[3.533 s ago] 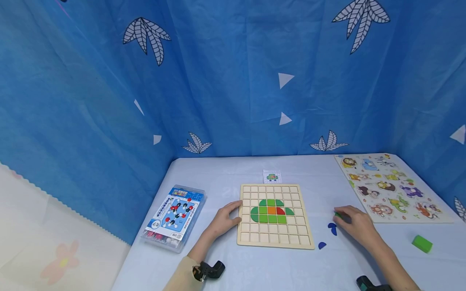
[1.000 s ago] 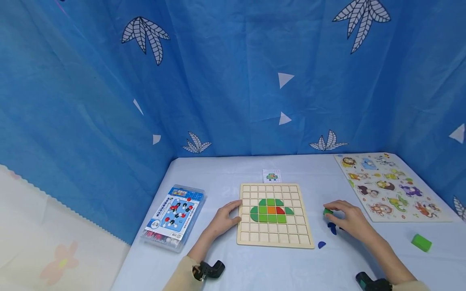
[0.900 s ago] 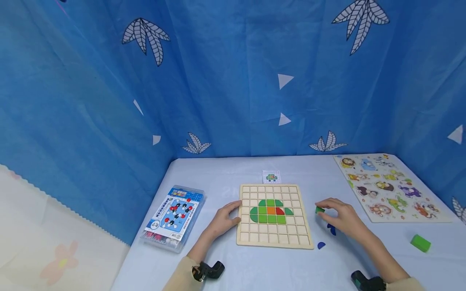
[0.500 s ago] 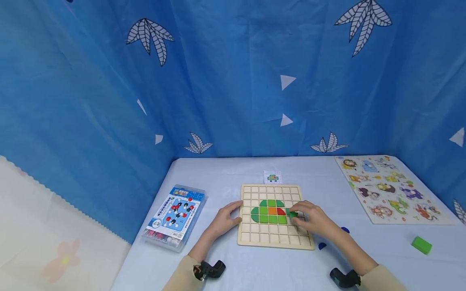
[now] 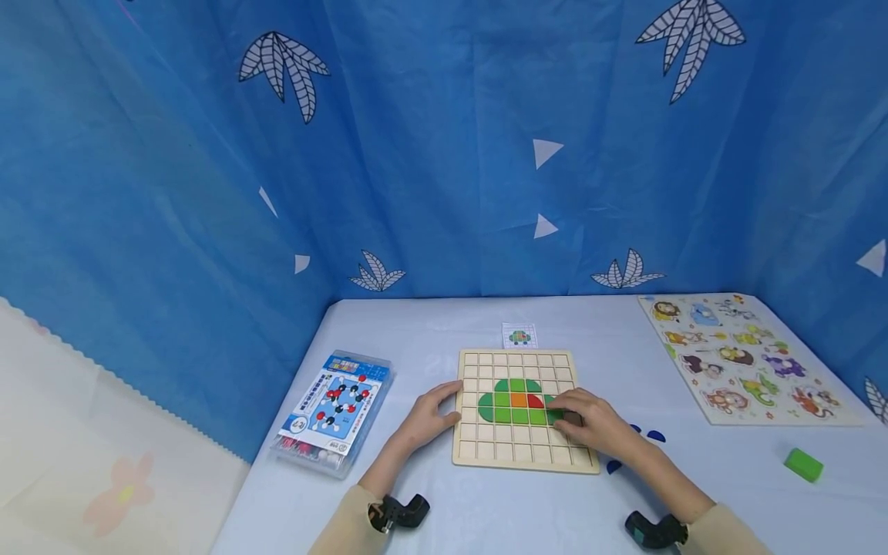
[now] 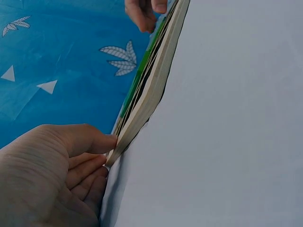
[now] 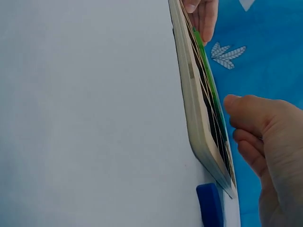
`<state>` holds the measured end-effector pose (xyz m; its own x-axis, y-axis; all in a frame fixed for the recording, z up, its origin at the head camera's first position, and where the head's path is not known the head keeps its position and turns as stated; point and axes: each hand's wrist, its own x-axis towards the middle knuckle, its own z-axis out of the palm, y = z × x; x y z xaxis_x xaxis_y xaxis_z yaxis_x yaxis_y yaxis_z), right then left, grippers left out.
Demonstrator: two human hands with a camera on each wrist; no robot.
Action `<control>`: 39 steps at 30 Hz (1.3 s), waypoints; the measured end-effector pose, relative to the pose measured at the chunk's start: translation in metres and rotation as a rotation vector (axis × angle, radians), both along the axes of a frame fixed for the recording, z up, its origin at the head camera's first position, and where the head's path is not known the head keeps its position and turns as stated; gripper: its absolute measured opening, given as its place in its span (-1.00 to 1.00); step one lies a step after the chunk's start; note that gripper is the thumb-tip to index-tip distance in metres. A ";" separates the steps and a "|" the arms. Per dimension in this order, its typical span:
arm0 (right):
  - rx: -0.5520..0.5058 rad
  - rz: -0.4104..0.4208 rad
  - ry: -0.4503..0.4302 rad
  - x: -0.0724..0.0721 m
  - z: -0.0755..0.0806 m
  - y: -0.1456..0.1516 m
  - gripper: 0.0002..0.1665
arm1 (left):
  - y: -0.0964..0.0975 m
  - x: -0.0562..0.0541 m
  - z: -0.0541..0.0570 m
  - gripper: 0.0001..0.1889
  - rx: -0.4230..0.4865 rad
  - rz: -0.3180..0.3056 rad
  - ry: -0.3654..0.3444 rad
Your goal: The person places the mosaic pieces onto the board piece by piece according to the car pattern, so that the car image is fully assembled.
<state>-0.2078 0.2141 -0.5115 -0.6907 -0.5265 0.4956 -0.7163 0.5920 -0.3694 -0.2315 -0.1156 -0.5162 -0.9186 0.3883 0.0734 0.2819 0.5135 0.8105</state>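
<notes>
A square wooden grid board lies on the table, with a car-like shape of green, orange and red tiles set in its cells. My left hand rests against the board's left edge, thumb and fingertips touching it; the left wrist view shows the thumb at the rim. Over the board's right side, my right hand has its fingertips at a dark green tile, which lies at the right end of the shape. In the right wrist view nothing shows between thumb and fingers.
Dark blue half-round pieces lie right of the board, partly behind the right hand. A green block and an animal puzzle board are farther right. A picture card lies behind the grid; a boxed molecule kit stands left.
My right hand has carried the dark green tile leftward from beside the blue pieces onto the board, and the tile now lies lower, in a cell. My left hand has stayed put.
</notes>
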 end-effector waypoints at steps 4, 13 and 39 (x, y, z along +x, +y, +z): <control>-0.036 0.004 -0.021 0.000 -0.001 -0.001 -0.66 | 0.000 0.000 0.000 -0.42 -0.007 0.001 0.007; -0.088 -0.062 -0.206 0.012 0.017 0.003 -0.74 | 0.004 0.000 -0.002 -0.41 -0.003 -0.002 -0.002; 0.027 -0.296 -0.289 0.043 0.012 0.038 -0.76 | 0.000 0.000 -0.001 -0.41 -0.002 0.008 -0.010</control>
<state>-0.1649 0.2517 -0.4994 -0.9229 -0.2948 0.2477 -0.3830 0.7690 -0.5118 -0.2314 -0.1155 -0.5175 -0.9224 0.3809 0.0636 0.2697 0.5177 0.8119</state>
